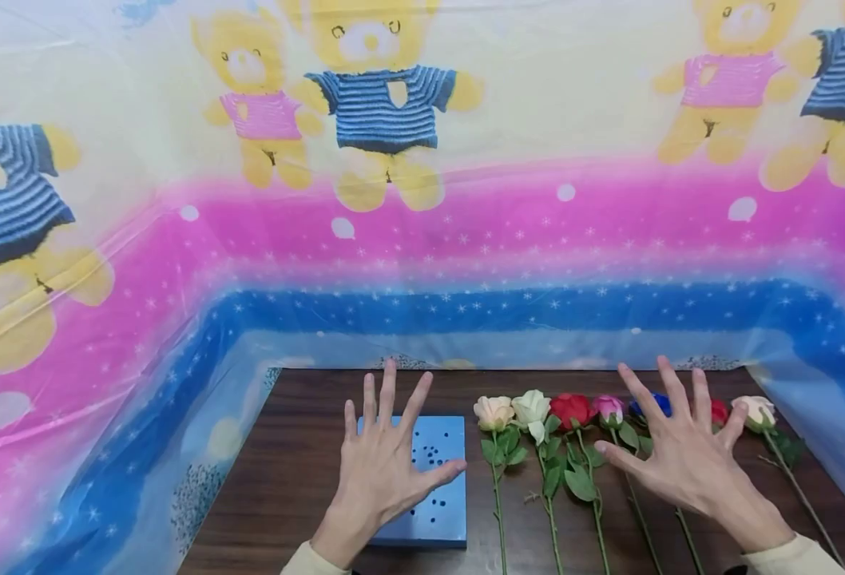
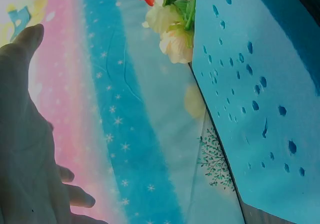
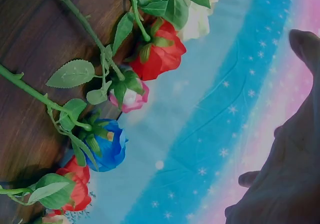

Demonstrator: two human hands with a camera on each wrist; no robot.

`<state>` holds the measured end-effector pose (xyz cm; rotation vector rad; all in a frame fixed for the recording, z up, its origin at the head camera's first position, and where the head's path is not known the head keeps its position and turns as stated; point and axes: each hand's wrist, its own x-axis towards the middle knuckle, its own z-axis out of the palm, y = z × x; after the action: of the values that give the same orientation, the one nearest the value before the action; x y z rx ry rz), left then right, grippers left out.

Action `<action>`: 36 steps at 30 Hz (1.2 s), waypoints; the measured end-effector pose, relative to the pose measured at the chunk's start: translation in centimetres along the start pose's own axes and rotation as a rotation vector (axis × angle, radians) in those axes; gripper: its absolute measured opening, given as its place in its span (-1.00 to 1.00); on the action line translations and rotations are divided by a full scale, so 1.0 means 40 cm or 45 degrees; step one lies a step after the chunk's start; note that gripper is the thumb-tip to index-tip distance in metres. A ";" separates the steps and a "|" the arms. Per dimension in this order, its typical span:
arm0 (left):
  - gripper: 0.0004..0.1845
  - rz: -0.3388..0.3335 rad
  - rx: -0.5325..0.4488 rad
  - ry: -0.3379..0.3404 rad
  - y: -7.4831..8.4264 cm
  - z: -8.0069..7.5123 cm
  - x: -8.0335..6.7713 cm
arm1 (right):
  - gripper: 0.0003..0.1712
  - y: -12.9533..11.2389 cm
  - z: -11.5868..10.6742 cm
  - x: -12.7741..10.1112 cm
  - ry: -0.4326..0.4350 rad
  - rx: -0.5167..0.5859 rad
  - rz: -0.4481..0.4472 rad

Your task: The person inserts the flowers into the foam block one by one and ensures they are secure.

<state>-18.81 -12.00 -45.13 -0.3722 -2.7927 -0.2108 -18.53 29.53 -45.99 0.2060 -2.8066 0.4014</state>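
My left hand hovers with fingers spread wide over a blue foam block pierced with several small holes; it holds nothing. My right hand is spread flat above a row of artificial roses lying on the dark wooden table. From left to right lie a peach rose, a white rose, a red rose, a pink rose, a blue rose partly behind my fingers, another red rose and a cream rose. The right wrist view shows the red rose, pink rose and blue rose.
A plastic sheet printed with teddy bears, pink and blue bands walls in the table at the back and both sides. The rose stems run toward me to the front edge. Bare wood shows left of the foam block.
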 end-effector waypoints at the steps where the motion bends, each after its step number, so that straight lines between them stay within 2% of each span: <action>1: 0.36 -0.002 -0.022 0.007 -0.001 -0.001 0.000 | 0.38 0.001 -0.001 0.001 0.008 0.007 0.000; 8: 0.43 0.000 -0.103 0.050 -0.017 -0.005 0.000 | 0.43 0.007 -0.015 0.005 0.031 0.083 0.063; 14: 0.50 0.006 -0.234 0.076 -0.035 -0.020 0.002 | 0.45 0.019 -0.034 0.008 0.008 0.178 0.107; 23: 0.54 -0.029 -0.445 0.151 -0.067 -0.031 -0.003 | 0.49 0.058 -0.075 0.012 -0.158 0.306 0.113; 30: 0.50 -0.059 -0.666 0.199 -0.094 -0.037 -0.023 | 0.52 0.099 -0.100 0.004 -0.164 0.506 0.154; 33: 0.46 -0.062 -0.781 0.191 -0.106 -0.037 -0.033 | 0.49 0.120 -0.107 0.001 -0.147 0.638 0.152; 36: 0.44 -0.036 -0.931 0.177 -0.120 -0.035 -0.042 | 0.44 0.142 -0.110 -0.004 -0.128 0.709 0.140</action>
<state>-18.20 -17.23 -44.85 -0.4528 -2.4899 -1.2195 -18.20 36.26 -43.43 0.1920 -2.7401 1.2250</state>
